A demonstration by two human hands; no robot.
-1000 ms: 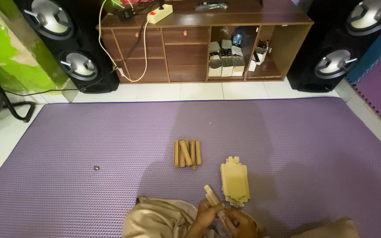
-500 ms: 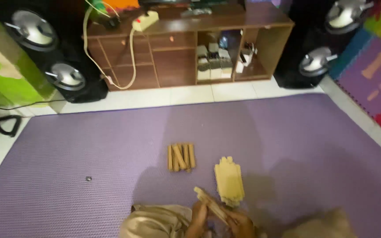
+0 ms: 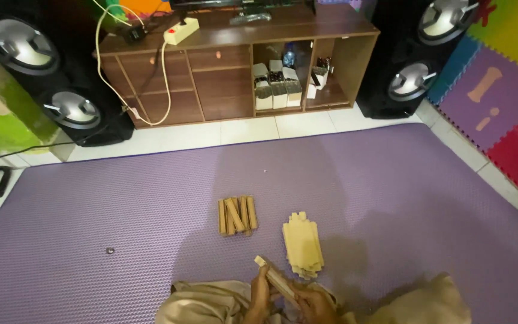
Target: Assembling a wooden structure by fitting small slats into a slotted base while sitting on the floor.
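Both hands, left hand [image 3: 261,295] and right hand [image 3: 314,302], closed around one pale wooden stick [image 3: 276,279].

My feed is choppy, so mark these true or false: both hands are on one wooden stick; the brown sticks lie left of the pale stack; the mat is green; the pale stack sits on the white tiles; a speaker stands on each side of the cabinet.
1. Both the left hand and right hand hold one wooden stick: true.
2. The brown sticks lie left of the pale stack: true.
3. The mat is green: false, it is purple.
4. The pale stack sits on the white tiles: false, it lies on the mat.
5. A speaker and another speaker flank the cabinet: true.
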